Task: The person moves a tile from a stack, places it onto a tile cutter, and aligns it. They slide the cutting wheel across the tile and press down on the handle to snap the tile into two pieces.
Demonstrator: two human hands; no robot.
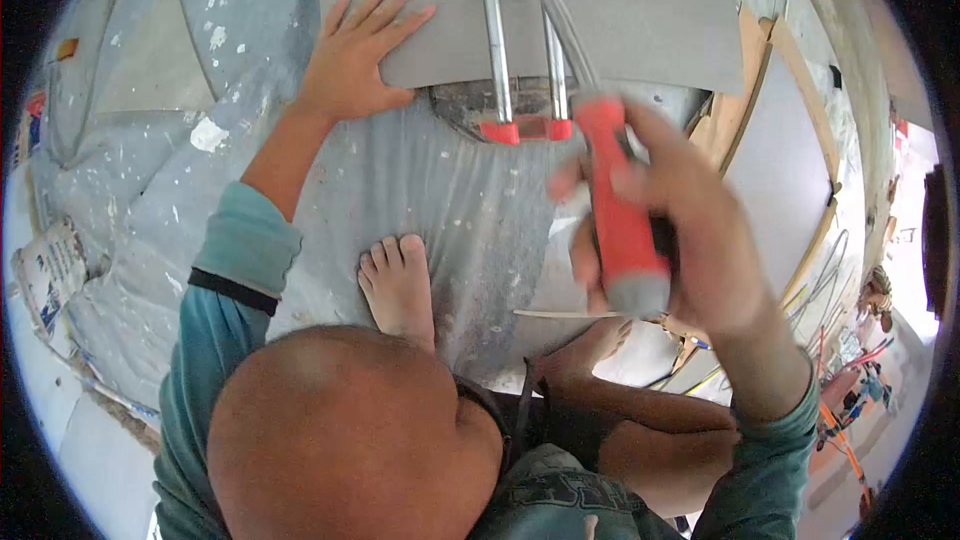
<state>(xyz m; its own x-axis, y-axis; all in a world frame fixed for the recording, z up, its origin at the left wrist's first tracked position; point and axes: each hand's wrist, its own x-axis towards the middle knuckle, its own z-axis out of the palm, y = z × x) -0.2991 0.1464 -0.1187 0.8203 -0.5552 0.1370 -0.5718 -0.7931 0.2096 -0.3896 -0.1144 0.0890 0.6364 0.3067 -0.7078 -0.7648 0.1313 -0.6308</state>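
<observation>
A large grey tile [640, 10] lies across a manual tile cutter [557, 50], under its two shiny rails with red end pieces. My left hand [365, 55] rests flat on the tile's left part, fingers spread, thumb near the front edge. My right hand [690, 210] is wrapped around the cutter's red handle [622, 190], which has a grey end cap. From this handle a metal lever runs up to the carriage on the rails at the top of the view. Motion blurs the right hand a little. The cutter's dark base shows below the tile's near edge.
A paint-spotted plastic sheet [270, 0] covers the floor. At the left lies a cut tile piece [155, 55]. Cardboard-edged tiles [790, 110] lean at the right, with cables and tools [850, 390] beyond. My bare foot [400, 285] stands near the cutter.
</observation>
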